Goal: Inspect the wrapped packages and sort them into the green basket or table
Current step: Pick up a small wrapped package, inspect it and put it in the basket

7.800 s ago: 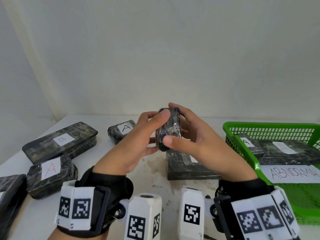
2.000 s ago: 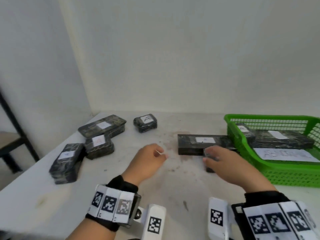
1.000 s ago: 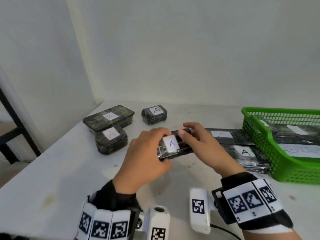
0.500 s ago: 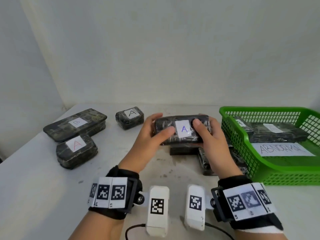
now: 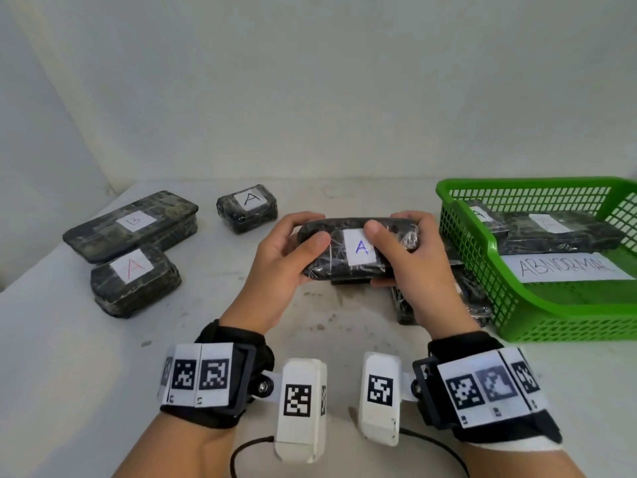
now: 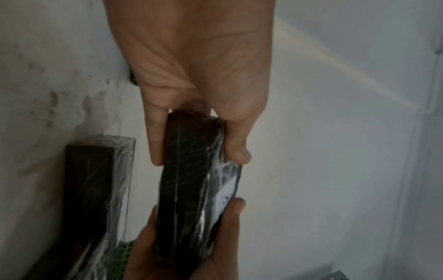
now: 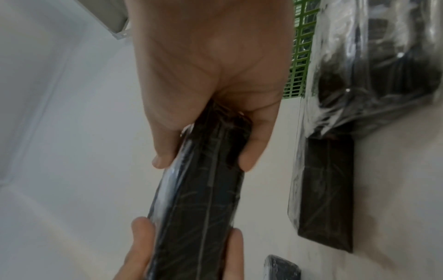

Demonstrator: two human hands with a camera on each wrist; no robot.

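Both hands up together: the left hand (image 5: 279, 267) and right hand (image 5: 413, 270) each pinch one end of the wrapped package (image 5: 356, 251), "A" label facing up, above the table (image 5: 86, 357). The green basket (image 5: 551, 315) sits at three o'clock, other packages at ten.

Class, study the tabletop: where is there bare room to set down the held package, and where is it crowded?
Bare table lies near the front left, before the red-A package, and between the black-A package and the green basket. It is crowded beside the basket's left wall, where packages lie under the held package.
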